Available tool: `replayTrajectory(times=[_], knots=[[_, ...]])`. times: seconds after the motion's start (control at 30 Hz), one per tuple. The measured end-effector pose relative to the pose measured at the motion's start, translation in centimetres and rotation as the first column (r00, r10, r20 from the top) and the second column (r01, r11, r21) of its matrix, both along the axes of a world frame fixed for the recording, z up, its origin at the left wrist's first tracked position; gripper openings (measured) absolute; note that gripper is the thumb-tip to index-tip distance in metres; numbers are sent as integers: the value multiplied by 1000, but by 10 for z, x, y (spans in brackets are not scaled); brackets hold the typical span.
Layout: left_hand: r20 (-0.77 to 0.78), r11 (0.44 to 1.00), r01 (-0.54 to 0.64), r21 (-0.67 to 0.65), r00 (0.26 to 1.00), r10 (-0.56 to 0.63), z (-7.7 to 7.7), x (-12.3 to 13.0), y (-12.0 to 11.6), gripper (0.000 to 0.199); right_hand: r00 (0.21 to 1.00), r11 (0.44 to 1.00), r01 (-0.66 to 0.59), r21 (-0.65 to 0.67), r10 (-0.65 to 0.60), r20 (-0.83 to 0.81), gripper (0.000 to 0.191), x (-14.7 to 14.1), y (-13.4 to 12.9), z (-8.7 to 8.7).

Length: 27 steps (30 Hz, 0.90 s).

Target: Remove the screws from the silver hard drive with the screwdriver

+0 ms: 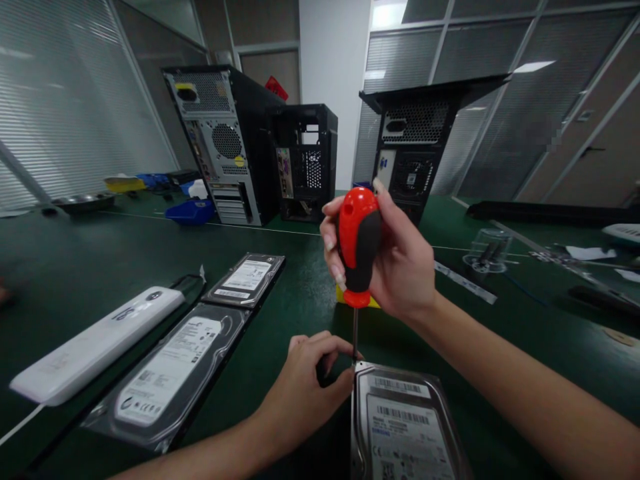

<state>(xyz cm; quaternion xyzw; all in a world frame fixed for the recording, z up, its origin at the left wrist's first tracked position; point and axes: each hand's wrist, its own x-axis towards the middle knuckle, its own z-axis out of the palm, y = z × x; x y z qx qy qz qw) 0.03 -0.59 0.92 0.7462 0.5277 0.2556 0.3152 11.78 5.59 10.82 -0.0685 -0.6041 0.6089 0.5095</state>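
A red and black screwdriver (359,247) stands upright, its handle wrapped by the fingers of my right hand (400,260). Its shaft points down to the upper left corner of a silver hard drive (410,427) with a white label, lying at the bottom edge of the view. Beside that corner, my left hand (310,380) has thumb and forefinger closed around the screwdriver's tip; whatever they pinch there is too small to make out. A yellow object (341,295) is partly hidden behind my right hand.
Two more hard drives (170,367) (245,279) lie left, beside a white power bank-like device (100,347). Computer cases (255,140) (307,160) (415,140) stand behind. A blue tray (190,212) sits back left, a clear cup (490,250) right. Something blurred shows at the left edge.
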Motion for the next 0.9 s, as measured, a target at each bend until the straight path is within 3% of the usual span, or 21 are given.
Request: replayTrajectory(times=[0.1,0.23,0.37,0.5,0.63,0.7,0.9], knots=[[-8,1000,-4,3,1000,4,0,0,0,15,1000,999,-21,32,21,-1,51,0,1,0],[-8,1000,-4,-12,1000,4,1,1,0,15,999,999,-23,33,25,-47,31,-1,-1,0],[-9,1000,-10,-20,1000,10,1,1,-1,16,1000,1000,19,14,-19,-21,32,-1,-3,1],[-6,1000,-9,-21,1000,9,1,1,-1,16,999,999,4,37,-3,-32,21,0,-3,1],[7,1000,-9,-18,1000,9,2,0,0,15,1000,999,-12,30,12,7,44,1,-3,3],[29,1000,-16,-17,999,16,1,0,-1,15,1000,999,-6,33,7,-15,46,0,-4,4],[104,1000,14,19,994,-16,-2,-3,-2,15,998,995,52,79,-53,15,22,-1,-8,2]])
